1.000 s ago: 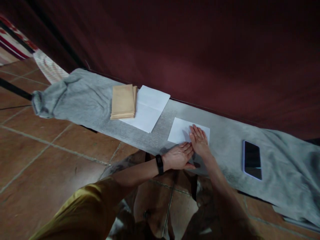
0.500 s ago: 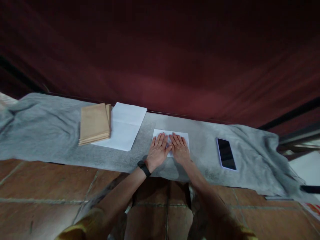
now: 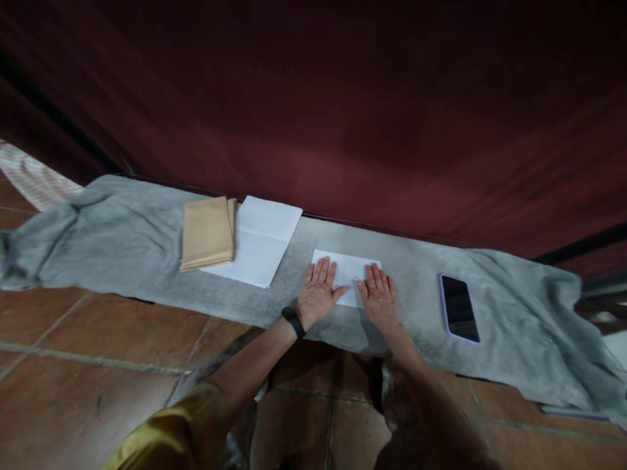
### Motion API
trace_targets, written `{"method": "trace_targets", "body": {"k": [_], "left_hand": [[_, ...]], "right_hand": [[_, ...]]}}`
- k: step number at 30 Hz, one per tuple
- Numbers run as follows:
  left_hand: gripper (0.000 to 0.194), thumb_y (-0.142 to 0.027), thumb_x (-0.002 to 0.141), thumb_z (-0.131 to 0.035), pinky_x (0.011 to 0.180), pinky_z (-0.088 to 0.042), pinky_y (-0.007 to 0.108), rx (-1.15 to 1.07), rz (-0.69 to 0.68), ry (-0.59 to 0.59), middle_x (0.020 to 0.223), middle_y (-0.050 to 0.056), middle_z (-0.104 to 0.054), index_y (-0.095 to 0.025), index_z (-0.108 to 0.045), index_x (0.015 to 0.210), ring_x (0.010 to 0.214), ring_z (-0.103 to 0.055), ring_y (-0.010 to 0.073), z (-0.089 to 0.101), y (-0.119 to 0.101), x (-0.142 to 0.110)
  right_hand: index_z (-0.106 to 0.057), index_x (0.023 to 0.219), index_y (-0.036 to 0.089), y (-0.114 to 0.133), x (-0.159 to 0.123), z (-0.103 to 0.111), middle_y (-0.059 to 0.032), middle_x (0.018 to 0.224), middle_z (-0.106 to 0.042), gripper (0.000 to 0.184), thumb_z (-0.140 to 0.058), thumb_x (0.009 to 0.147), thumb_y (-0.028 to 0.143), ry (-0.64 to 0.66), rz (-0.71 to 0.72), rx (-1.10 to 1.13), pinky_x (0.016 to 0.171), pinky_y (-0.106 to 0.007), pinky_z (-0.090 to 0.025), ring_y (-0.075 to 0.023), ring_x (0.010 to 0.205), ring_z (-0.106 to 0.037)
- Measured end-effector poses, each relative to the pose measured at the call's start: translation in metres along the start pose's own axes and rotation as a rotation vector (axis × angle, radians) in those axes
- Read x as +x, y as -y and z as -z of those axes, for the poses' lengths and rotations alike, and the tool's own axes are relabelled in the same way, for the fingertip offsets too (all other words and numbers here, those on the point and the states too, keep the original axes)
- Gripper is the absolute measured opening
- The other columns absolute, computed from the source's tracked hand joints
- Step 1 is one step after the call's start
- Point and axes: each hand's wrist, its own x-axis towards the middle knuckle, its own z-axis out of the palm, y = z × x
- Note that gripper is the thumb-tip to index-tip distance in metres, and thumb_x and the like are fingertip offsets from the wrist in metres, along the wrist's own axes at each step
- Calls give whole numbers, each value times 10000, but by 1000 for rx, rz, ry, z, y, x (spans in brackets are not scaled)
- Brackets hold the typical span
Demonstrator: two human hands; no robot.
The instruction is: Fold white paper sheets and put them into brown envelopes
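The small white paper [image 3: 349, 264] is laid flat on the cloth-covered desk [image 3: 421, 274], to the right of the brown stack [image 3: 206, 228] and well apart from it. It is touched by both hands. The left hand [image 3: 314, 299] is laid on the end nearer to the brown stack, and the right hand [image 3: 379, 297] is laid on the end farther from the stack. A white part is left showing between the two thumbs. The fingers of both hands are stretched out and laid down flat, and nothing is grasped by them. From this, the step in hand seems to be the pressing flat of the small paper. Whether it is one sheet or is folded cannot be told. The big white sheets [image 3: 267, 241] are partly covered by the brown stack and can be seen at its right side; they are not touched. A phone [image 3: 459, 308] is set far to the right of the stack, past the right hand. For the next move, a light and even push seems to be called for, with both ends held down so that the small paper is not slid or wrinkled.
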Motion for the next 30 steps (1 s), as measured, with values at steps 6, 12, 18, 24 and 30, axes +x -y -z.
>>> {"method": "trace_targets", "body": {"k": [6,12,18,24,30], "left_hand": [[770,-628,987,-312,1243,-147,526,-2,8,19,1630,189,-275,-96,-321,1544,1527,-219,309,0,-3,-2],[772,-621,988,-316,1244,-133,535,-5,24,36,1634,195,-263,-88,-312,1547,1530,-205,316,1,-5,-1],[745,-595,994,-324,1244,-137,538,-1,32,36,1638,193,-249,-85,-331,1538,1532,-197,319,2,-7,-1],[725,-590,1000,-307,1247,-166,522,-16,14,19,1628,178,-285,-98,-356,1531,1529,-219,294,5,-4,-2],[722,-591,1000,-282,1226,-238,510,17,35,-55,1608,184,-323,-111,-371,1532,1512,-267,305,4,12,0]], "right_hand": [[-341,1550,82,-23,-14,0,-204,1571,-387,596,-291,1057,414,-3,40,-50,1153,-541,-309,-344,1427,-393],[-328,1552,78,-44,-21,-3,-228,1544,-421,645,-290,1041,470,-39,8,-28,1119,-585,-353,-374,1418,-397],[-205,1593,98,-26,-15,3,-204,1603,-328,622,-287,1048,386,-29,76,49,1141,-566,-332,-335,1474,-312],[-324,1556,101,4,-20,6,-168,1598,-356,577,-301,1058,390,39,138,19,1189,-497,-270,-292,1472,-324],[-350,1547,110,-13,-20,13,-161,1575,-399,583,-333,1053,420,25,33,-39,1170,-495,-295,-302,1442,-376]]}}
